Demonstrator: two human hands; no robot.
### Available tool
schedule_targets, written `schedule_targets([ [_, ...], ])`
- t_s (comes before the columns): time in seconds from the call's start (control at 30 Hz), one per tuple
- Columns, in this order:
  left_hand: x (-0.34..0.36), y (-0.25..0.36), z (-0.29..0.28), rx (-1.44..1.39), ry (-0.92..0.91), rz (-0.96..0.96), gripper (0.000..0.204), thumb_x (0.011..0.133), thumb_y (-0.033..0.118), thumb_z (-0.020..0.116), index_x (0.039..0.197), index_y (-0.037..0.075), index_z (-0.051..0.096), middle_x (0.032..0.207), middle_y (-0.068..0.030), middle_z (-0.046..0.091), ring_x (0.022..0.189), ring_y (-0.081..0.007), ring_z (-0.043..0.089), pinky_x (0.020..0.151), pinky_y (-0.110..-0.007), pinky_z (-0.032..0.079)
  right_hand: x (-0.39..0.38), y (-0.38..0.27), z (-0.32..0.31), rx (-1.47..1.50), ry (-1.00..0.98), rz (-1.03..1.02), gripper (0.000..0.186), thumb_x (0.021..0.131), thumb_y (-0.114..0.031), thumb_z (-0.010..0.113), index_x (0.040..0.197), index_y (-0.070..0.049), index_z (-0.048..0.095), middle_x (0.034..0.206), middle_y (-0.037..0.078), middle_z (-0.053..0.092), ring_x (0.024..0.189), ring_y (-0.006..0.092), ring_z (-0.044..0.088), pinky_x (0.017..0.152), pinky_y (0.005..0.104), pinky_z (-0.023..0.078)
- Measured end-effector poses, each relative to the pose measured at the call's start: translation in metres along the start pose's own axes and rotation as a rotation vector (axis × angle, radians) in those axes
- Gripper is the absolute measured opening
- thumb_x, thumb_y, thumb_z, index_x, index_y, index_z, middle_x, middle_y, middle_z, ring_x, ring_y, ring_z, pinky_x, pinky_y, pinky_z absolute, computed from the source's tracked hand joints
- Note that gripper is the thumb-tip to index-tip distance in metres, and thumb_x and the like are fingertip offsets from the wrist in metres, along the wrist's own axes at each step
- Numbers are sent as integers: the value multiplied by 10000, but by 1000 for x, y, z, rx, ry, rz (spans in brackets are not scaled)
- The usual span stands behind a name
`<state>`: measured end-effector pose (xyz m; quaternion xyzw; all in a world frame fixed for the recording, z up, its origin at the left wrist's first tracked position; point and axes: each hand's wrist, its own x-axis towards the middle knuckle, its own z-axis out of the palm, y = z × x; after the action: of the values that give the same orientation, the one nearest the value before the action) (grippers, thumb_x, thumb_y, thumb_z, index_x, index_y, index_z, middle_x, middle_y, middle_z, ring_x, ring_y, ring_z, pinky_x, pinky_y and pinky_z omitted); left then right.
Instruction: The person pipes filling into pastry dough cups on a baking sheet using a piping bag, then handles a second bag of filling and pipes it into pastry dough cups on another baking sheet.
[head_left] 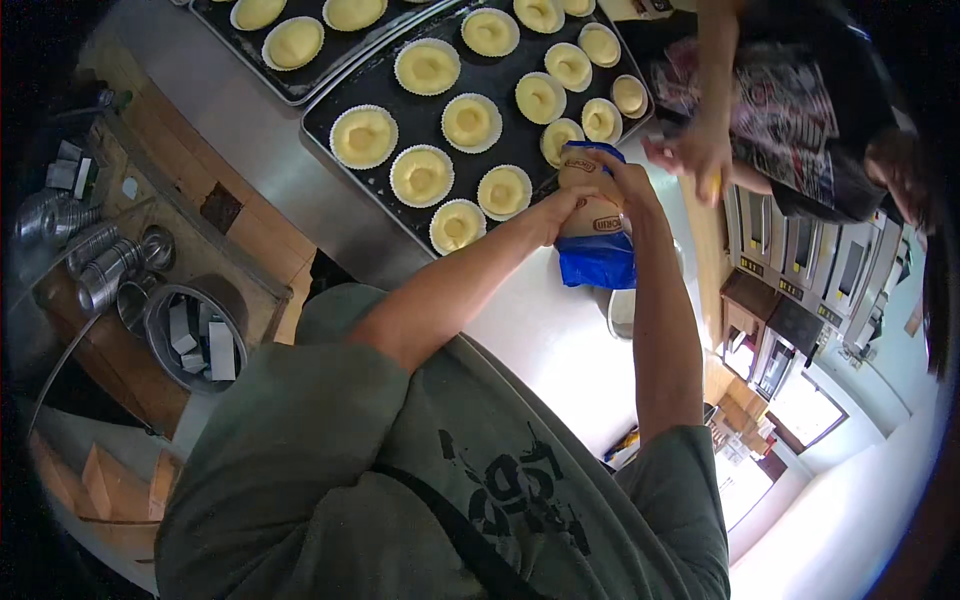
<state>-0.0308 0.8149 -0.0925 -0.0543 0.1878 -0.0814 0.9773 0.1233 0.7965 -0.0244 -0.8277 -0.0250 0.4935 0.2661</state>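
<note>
Both of my hands grip a soft plastic bag (592,235), blue at the ends and tan in the middle, with printed labels. My left hand (568,208) is closed round its near left side. My right hand (625,180) wraps the upper right part. The bag is held at the right corner of a black baking tray (345,92). On that tray sit several pale yellow dough rounds (422,176) in white paper cups, each with a dent in the middle. The bag's contents are hidden.
Another dark tray (280,90) of dough rounds lies at the far left. A round container (620,318) stands beyond my right forearm. A co-worker's hand (705,160) is close on the right. Metal bowls and moulds (105,275) and a bucket (205,290) stand on the left; ovens (800,245) line the right.
</note>
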Motion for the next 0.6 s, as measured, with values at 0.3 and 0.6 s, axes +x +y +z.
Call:
schedule_targets([
  [0.3,-29,-12,-5,746,163,312,560,784,443,769,1186,64,682,1049,-103,761,887,-259,751,790,-392,599,-45,55,-4,325,-7,-65,604,921,-422,767,1241,71,626,1088,144,729,855,243,743,730,346,621],
  [0.6,-141,-66,54,1797,510,463,838,628,539,845,1215,-15,619,915,-185,750,825,-377,731,770,-428,587,-158,182,37,936,-32,-536,620,967,-347,733,1430,-24,477,1318,79,602,1107,184,628,877,331,545],
])
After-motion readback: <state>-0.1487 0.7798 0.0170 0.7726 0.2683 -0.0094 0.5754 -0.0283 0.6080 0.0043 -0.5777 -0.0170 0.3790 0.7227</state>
